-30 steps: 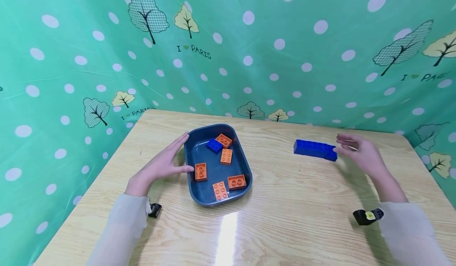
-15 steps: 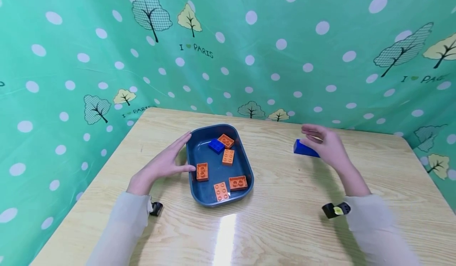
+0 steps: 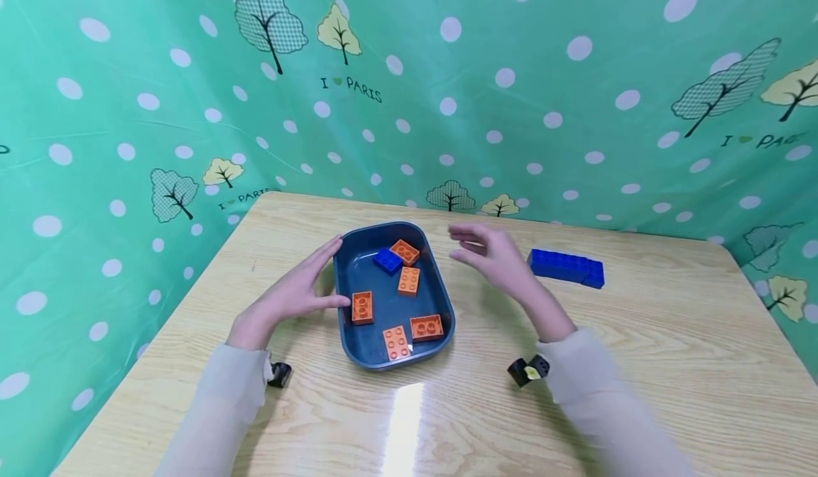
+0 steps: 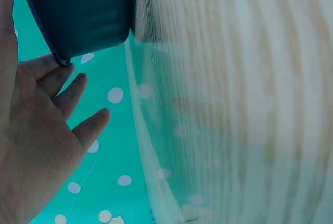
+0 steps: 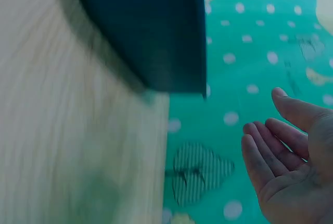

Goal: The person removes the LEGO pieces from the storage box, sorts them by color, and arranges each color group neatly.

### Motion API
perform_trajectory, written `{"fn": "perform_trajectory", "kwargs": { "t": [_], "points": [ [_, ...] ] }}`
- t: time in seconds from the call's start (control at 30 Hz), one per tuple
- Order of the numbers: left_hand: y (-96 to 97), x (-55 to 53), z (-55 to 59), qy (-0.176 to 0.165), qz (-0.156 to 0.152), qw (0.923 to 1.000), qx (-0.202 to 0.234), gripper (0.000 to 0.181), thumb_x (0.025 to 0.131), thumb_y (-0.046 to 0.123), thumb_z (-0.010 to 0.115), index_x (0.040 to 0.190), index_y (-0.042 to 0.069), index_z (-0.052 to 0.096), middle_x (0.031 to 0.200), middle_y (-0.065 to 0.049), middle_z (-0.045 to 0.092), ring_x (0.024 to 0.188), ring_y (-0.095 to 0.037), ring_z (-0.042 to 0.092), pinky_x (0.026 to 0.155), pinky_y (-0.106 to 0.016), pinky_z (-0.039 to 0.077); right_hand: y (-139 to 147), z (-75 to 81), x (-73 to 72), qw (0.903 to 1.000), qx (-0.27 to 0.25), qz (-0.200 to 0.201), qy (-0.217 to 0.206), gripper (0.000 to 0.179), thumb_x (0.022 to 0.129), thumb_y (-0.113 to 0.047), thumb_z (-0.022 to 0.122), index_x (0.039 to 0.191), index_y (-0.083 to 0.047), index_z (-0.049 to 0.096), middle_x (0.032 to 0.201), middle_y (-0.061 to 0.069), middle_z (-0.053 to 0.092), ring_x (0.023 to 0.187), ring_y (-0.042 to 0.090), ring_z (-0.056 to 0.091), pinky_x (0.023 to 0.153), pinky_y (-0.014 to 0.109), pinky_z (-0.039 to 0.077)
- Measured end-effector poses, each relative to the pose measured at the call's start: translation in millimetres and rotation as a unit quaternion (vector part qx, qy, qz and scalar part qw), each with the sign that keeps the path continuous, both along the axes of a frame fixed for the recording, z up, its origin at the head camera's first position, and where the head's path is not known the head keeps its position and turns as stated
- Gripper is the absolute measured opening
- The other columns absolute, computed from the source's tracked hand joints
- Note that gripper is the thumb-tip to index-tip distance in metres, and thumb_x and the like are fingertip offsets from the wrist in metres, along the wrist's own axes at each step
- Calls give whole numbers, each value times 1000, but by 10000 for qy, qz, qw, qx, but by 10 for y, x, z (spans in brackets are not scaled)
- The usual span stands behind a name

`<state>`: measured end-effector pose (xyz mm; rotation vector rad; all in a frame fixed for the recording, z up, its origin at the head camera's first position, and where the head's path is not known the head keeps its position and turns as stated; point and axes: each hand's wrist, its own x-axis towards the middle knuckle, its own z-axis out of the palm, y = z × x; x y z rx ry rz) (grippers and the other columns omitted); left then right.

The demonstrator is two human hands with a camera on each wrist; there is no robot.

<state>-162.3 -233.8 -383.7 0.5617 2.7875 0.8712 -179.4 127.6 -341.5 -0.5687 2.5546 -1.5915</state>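
A dark blue tray holds several orange toy bricks and one blue brick. Along its left rim lies my left hand, fingers extended and thumb spread to the rim beside an orange brick. The left wrist view shows fingertips right at the tray's edge. My right hand is above the table just right of the tray, fingers slightly bent and nothing between them. Behind that wrist, to the right, lies a row of joined blue bricks. The right wrist view shows the bare palm.
Everything stands on a light wooden table. A green dotted curtain with tree prints hangs along the back and left. Each wrist wears a small black camera, such as the right one.
My right hand has moved left, from the right end of the blue brick row to near the tray, leaving the row in place. My left hand has stayed at the tray.
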Motion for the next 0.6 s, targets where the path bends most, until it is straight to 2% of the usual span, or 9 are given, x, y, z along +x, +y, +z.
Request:
{"fn": "perform_trajectory", "kwargs": {
  "t": [0.2,0.37,0.43,0.6],
  "points": [
    [-1,1,-2,-64,37,10000,-9,109,80,47,81,162,18,13,170,-5,9,154,-40,18,119,-64,26,-438,-78,43,9986,-133,412,-292,48,95,-13,68,139,0,54,142,20,57,132,35,56,109,42,49],
    [-2,2,-4,-62,49,10000,4,109,80,46,81,162,18,13,170,-6,9,154,-40,18,119,-64,27,-725,-139,71,9955,-26,766,-559,52,98,-18,64,145,-1,48,149,18,51,139,34,50,112,42,46],
    [-3,0,-4,-60,47,10000,22,109,81,46,81,162,19,13,170,-6,9,153,-41,19,119,-64,26,-810,-159,67,9949,108,788,-619,54,99,-21,62,147,-3,46,152,16,48,141,32,47,114,43,44],
    [-11,0,-3,-45,39,10000,37,109,81,46,80,162,19,13,170,-7,10,153,-41,19,119,-64,26,-980,-202,14,9946,596,557,-640,52,102,-28,56,149,-8,45,154,11,46,143,27,45,118,44,40]
  ]
}}
